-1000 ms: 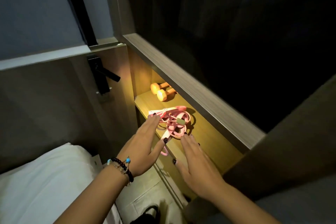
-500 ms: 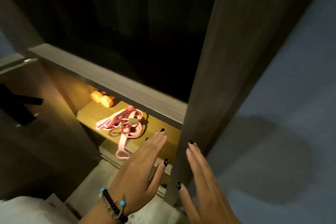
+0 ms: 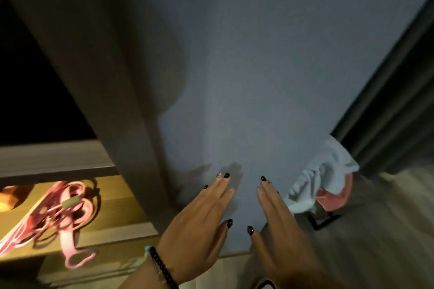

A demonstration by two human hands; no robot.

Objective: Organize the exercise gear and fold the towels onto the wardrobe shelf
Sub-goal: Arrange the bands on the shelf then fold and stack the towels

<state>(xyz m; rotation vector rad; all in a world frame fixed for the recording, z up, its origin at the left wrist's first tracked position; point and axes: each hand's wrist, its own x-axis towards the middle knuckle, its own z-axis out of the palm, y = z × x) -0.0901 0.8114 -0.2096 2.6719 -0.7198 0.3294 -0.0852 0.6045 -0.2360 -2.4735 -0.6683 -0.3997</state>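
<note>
Left hand: the left hand [image 3: 199, 223] is held flat, fingers straight, grasping nothing, in front of the grey door panel [image 3: 258, 77].
Right hand: the right hand [image 3: 279, 225] is likewise flat and released, just beside the left.
Pink resistance bands: the pink resistance bands [image 3: 56, 213] lie on the lit wardrobe shelf [image 3: 122, 197], one loop hanging over its front edge.
Dumbbell: an orange dumbbell [image 3: 9, 199] sits toward the shelf's back left.
Towels: pale towels [image 3: 321, 178] are bunched right of the panel, over something pink.
</note>
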